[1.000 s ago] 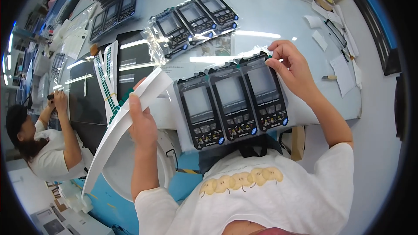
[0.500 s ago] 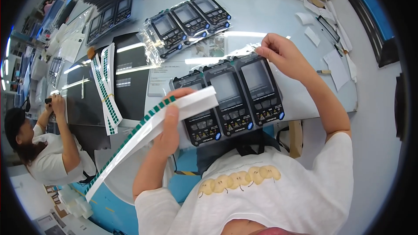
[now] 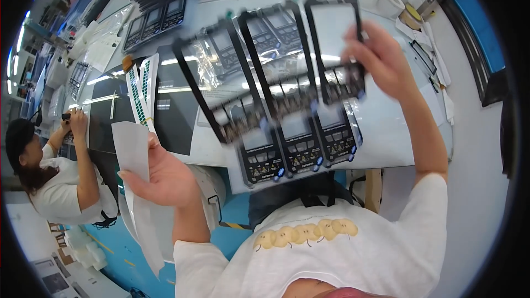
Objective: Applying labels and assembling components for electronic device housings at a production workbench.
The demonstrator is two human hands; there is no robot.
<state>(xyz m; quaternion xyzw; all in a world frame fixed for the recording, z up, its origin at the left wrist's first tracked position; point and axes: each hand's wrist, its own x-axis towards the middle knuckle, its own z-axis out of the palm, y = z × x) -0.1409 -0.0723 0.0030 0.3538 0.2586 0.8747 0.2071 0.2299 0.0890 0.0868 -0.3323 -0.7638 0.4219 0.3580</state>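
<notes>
- Right hand (image 3: 381,60) pinches the clear three-window film (image 3: 276,72), blurred, upper centre, above the three meters (image 3: 298,143).
- Left hand (image 3: 165,176), lower left, grips a white backing strip (image 3: 132,154) — keep it aside.
- Best held taut and level — no sagging corners.

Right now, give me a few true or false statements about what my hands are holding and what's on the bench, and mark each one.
1. The right hand holds up a clear sheet of three black-framed panels. True.
2. The left hand is empty. False: it grips a long white paper strip.
3. Three dark handheld meters lie side by side on the table under the lifted sheet. True.
4. The lifted sheet lies flat on the table. False: it is raised above the meters.
5. A second person is at work at the left. True.
</notes>
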